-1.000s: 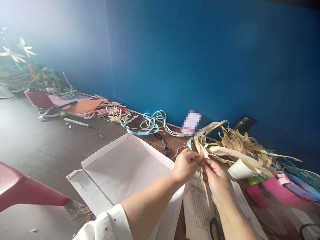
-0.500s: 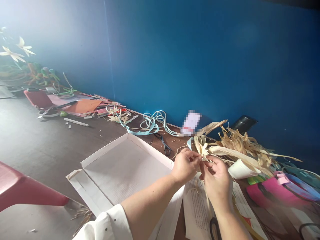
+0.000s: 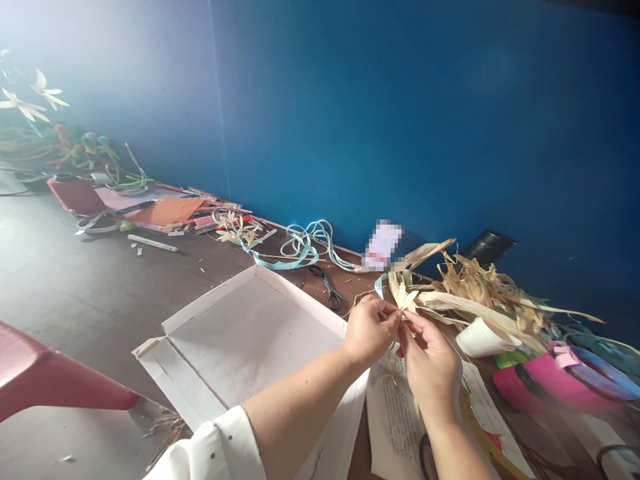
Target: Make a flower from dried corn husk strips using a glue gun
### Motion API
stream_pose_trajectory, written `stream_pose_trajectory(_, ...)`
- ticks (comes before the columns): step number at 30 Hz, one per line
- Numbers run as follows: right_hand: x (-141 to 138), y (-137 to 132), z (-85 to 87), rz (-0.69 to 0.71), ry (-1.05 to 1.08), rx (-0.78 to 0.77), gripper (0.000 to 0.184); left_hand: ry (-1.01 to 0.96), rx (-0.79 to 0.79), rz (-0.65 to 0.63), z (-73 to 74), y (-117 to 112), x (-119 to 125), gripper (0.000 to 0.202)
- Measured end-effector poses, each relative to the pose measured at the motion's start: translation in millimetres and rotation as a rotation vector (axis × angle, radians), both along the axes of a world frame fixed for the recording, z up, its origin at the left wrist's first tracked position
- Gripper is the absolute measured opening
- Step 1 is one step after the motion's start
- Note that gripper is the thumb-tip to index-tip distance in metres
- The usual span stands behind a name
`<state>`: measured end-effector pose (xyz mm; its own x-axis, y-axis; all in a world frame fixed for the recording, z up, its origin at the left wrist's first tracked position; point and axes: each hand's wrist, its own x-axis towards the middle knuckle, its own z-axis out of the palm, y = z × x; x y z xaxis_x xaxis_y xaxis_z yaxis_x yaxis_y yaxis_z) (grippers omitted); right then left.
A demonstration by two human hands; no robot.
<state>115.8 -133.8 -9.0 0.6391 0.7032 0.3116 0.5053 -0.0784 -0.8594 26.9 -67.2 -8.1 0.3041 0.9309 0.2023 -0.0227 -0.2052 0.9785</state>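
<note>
Leftward, flower cluster: lying left of the frame's centre, its thin petals splaying outward.
Box tray: resting at lower centre, its near part running beneath my left arm.
Left hand: I am pinching the pale flower's base between thumb and fingers.
Pale flower: sitting right of centre at my fingertips, petals fanning upward; I am judging it almost weightless, dry, easily creased or torn, so I am favouring the gathered base.
Right hand: pressing thumb and forefinger on that same base; my fingers are hiding the exact contact.
Dry husks: sprawling at right, looking papery, probably brittle along their curled edges.
White cup: lying tipped below them.
</note>
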Motion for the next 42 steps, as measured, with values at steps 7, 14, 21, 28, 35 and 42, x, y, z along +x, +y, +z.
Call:
stream_pose_trajectory(7, 6.0, 1.8, -1.0, 0.002, 0.156, 0.009, 0.042, 0.052, 0.077, 0.000, -0.8, -2.9, -0.3, 0.013)
stream_pose_trajectory(14, 6.8, 2.3, 0.0, -0.042, 0.260, 0.033, 0.033, 0.121, 0.109, 0.003, 3.7, -8.2, -3.0, 0.016)
stream_pose_trajectory(21, 7.9, 4.7, -3.1, -0.030, 0.353, 0.081, 0.037, 0.128, 0.151, 0.001, 3.5, -8.0, -3.2, 0.016)
stream_pose_trajectory(28, -0.6, 1.6, 3.9, 0.039, 0.334, 0.097, 0.033, 0.102, 0.077, 0.010, 2.1, -6.3, -1.5, 0.013)
stream_pose_trajectory(35, 0.8, -1.0, 6.0, 0.067, 0.308, 0.035, 0.032, 0.075, 0.075, 0.017, 0.6, -3.6, -1.0, 0.012)
stream_pose_trajectory(42, 3.0, -0.3, 7.1, 0.034, 0.262, 0.010, 0.038, 0.098, 0.105, 0.047, 3.6, -6.5, -1.9, 0.013)
